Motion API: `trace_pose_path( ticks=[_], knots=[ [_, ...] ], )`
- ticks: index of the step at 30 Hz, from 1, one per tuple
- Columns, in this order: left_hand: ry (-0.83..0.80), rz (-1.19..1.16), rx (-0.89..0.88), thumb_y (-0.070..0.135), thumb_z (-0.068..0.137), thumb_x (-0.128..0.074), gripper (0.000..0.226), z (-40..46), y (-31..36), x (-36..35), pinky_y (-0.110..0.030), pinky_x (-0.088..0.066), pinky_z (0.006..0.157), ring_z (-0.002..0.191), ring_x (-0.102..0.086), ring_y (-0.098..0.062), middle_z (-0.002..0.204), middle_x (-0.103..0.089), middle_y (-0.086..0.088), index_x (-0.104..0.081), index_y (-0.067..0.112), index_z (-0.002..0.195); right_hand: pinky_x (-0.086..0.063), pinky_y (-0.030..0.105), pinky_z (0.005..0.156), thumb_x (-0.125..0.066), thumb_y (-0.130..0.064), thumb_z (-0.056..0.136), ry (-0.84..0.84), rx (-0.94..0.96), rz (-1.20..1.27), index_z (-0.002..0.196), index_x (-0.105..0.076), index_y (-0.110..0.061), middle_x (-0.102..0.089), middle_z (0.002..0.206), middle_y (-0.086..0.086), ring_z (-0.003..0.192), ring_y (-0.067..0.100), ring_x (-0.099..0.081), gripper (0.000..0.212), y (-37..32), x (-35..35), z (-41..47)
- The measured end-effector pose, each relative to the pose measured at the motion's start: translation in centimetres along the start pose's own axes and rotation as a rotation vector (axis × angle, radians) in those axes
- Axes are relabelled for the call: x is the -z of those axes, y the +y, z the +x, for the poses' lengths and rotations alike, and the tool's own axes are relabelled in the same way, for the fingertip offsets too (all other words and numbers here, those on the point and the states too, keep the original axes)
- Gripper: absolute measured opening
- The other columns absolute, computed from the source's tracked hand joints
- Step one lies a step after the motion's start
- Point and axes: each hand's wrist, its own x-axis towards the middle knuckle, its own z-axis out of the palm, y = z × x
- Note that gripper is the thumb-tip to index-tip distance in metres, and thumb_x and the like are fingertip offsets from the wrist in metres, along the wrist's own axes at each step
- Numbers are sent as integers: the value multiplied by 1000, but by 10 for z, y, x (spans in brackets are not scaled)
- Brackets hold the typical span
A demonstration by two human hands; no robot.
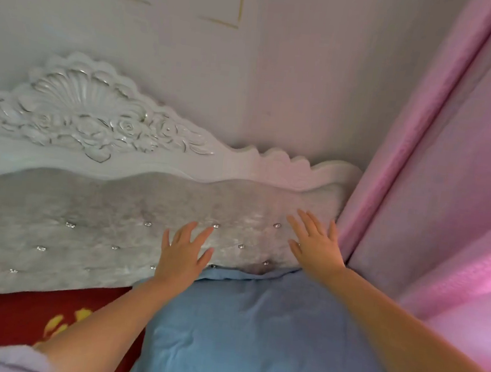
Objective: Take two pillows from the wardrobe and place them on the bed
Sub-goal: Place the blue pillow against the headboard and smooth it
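Now, red bedcover [16, 310] near left, tufted grey headboard [63, 228] far behind, left hand [182, 254] fingers spread and straight, holding nothing, blue pillow [253, 336] on the bed against the headboard, right hand [315, 243] likewise splayed, pink curtain [449, 175] at right.

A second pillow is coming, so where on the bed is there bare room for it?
Free: the red bedspread left of the blue pillow, below the tufted headboard. Crowded: the right side, where the pillow meets the pink curtain.

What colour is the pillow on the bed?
Light blue pillow, plain; the head view shows it.
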Motion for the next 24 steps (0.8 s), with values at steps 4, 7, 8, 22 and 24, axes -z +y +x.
trace_pose_path(
  ticks=[4, 7, 8, 22, 24],
  knots=[
    [25, 24, -278, 37, 91, -54, 49, 15, -71, 40, -60, -15, 110, 133, -39, -29, 142, -43, -13, -43, 25, 138, 1, 58, 116, -29, -38, 100, -15, -19, -69, 152, -5, -30, 0, 162, -5, 148, 15, 1, 57, -61, 3, 8],
    [73, 35, -313, 38, 91, -53, 50, 26, -107, 61, -60, -16, 110, 132, -40, -29, 140, -45, -13, -43, 22, 138, 0, 59, 116, -28, -39, 101, -48, -87, -66, 152, -5, -30, -1, 161, -5, 148, 15, 1, 57, -105, 9, 12],
    [68, 22, -306, 38, 92, -52, 50, 25, -114, 64, -59, -16, 110, 132, -39, -29, 140, -45, -13, -42, 22, 138, 0, 58, 116, -29, -39, 100, -34, -108, -42, 152, -6, -31, -2, 161, -5, 148, 14, 0, 57, -120, 11, 11],
    [-249, 40, -692, 46, 93, -43, 58, -3, 40, 27, -53, -15, 114, 137, -30, -21, 149, -31, -3, -24, 30, 145, -2, 57, 118, -34, -40, 100, 101, -531, 173, 151, -15, -32, -16, 159, -6, 147, 15, -10, 55, -87, 20, -168],
    [-298, 43, -708, 46, 93, -44, 57, -28, 80, 9, -51, -21, 112, 134, -35, -23, 147, -33, -3, -27, 29, 144, -4, 56, 117, -34, -42, 99, 83, -593, 184, 151, -14, -33, -15, 159, -5, 147, 17, -10, 56, -69, 2, -217]
  ],
)
